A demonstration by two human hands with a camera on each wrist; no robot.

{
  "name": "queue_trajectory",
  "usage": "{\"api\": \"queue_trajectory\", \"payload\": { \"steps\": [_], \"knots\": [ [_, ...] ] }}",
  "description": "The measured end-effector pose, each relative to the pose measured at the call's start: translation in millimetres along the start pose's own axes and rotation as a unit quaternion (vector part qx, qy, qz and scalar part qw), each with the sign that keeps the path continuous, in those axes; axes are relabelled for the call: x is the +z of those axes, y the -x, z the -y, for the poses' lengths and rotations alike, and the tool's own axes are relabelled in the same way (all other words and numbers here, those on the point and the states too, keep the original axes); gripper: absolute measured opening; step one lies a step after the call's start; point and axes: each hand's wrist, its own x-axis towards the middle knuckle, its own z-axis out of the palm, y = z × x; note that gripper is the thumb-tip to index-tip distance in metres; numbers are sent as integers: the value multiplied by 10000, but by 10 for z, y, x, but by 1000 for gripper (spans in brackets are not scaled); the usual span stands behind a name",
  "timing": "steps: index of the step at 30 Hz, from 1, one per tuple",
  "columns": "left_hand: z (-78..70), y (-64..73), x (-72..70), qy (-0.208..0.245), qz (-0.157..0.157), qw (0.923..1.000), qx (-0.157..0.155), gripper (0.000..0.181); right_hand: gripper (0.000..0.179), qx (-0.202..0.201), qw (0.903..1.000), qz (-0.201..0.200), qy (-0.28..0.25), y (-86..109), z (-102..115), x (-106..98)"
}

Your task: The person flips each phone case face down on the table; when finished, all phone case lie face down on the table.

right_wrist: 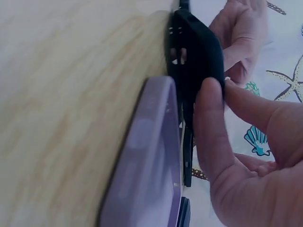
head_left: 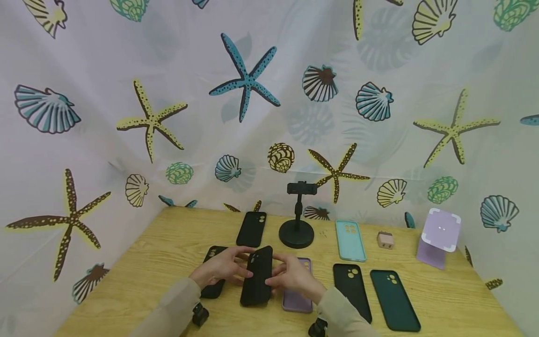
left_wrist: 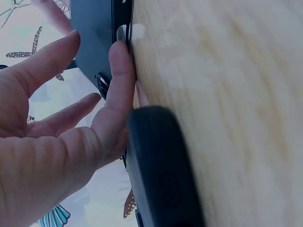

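Note:
A black phone case (head_left: 258,277) is held tilted a little above the table, between both hands. My left hand (head_left: 225,266) grips its left edge, the thumb on the near face and a finger along the underside. On the other side my right hand (head_left: 294,277) pinches the right edge between thumb and fingers. Small cutouts show in the end of the case (right_wrist: 196,52) in the right wrist view. Beneath the left hand lies another black case (head_left: 212,289), partly covered. A purple phone case (head_left: 297,303) lies partly under the right hand.
Behind the hands lie a black case (head_left: 251,229) and a black phone stand (head_left: 296,234). To the right are a light blue case (head_left: 351,241), a black case (head_left: 353,285), a dark green case (head_left: 396,299), a pink charger plug (head_left: 385,239) and a purple stand (head_left: 440,231).

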Motion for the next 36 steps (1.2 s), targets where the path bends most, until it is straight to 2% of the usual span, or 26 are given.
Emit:
{"api": "queue_trajectory", "payload": {
  "steps": [5, 12, 21, 30, 36],
  "knots": [
    [6, 20, -16, 92, -1, 9999, -41, 69, 77, 54, 9993, -9, 364, -12, -28, 8],
    [9, 47, -44, -94, -204, 9995, -229, 63, 71, 260, 9974, -27, 667, -81, -51, 66],
    [-9, 13, -62, -194, -247, 9993, -222, 60, 58, 353, 9943, -63, 1006, -106, 16, 39],
    [18, -5, -73, -212, -260, 9993, -191, 56, 63, 471, 9930, 3, 1086, -153, 29, 24],
    [-17, -5, -70, -386, -278, 9987, -171, 54, 60, 383, 9945, 45, 976, -147, 19, 5]
  ]
}}
